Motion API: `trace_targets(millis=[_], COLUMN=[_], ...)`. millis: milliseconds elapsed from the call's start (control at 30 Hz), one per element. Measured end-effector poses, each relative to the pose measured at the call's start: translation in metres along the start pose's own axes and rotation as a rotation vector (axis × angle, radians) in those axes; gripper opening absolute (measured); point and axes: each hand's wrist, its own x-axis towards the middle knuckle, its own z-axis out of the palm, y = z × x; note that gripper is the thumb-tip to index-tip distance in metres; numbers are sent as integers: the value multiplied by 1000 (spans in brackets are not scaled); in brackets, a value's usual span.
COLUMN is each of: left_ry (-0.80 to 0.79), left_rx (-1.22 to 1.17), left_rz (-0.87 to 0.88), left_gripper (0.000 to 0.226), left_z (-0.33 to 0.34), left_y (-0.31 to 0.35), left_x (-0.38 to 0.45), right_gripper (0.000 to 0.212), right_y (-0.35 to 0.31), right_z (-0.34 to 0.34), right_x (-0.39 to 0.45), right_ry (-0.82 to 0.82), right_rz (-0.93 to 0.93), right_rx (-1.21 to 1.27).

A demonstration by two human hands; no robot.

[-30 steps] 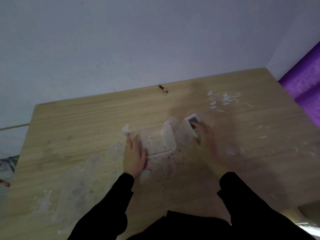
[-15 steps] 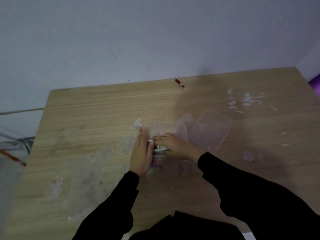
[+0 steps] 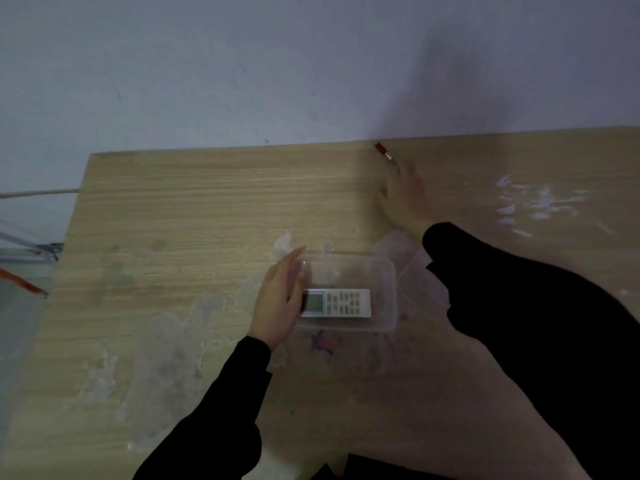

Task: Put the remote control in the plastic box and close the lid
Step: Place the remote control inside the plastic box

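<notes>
So the left hand (image 3: 277,303) is laid flat against the left end of the plastic box (image 3: 382,278), fingers straight and together, thumb hooked over the rim. It's more of a steadying press than a real grab, nothing pinched in it. Right next to that thumb, inside the box, sits the remote control (image 3: 336,303), lying flat along the near wall with its little screen end toward the hand and the buttons running off to the right. The box has no lid on it yet.

Just past the box's right end there's the clear lid (image 3: 414,271) on the table (image 3: 207,209), mostly hidden under the right sleeve. The right hand (image 3: 403,195) is way up beyond the box toward the far edge, blurry, fingers spread and holding nothing as far as I can see. Just past its fingertips there's a small red keychain thing (image 3: 383,150) by the wall.
</notes>
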Motion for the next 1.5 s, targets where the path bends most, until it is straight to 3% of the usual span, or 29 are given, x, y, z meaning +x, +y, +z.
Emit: trace_targets(millis=[300, 533, 633, 800, 967, 1200, 1367, 1500], left_ry=[30, 65, 153, 9, -131, -224, -209, -114], left_rx=[-36, -82, -43, -2, -18, 422, 521, 345], left_rz=[-24, -27, 53, 256, 133, 240, 244, 306], left_gripper=[43, 38, 42, 32, 28, 13, 15, 16], left_z=[4, 0, -4, -10, -9, -11, -2, -3], left_y=[-2, 8, 22, 50, 53, 48, 48, 41], left_x=[-1, 4, 6, 1, -3, 22, 18, 5], right_gripper=[25, 6, 7, 15, 17, 15, 22, 22], right_y=[12, -18, -38, -57, -54, -51, -56, -29], right_z=[16, 9, 0, -4, -2, 8, 16, 6], right_x=[62, -6, -55, -126, -141, -136, -137, -163], right_ry=[104, 46, -69, -261, -300, -336, -294, 63], right_rz=[285, 106, -8, -164, -136, -90, -267, -143], right_rx=[-26, 567, 639, 615, 503, 234, -8, 234])
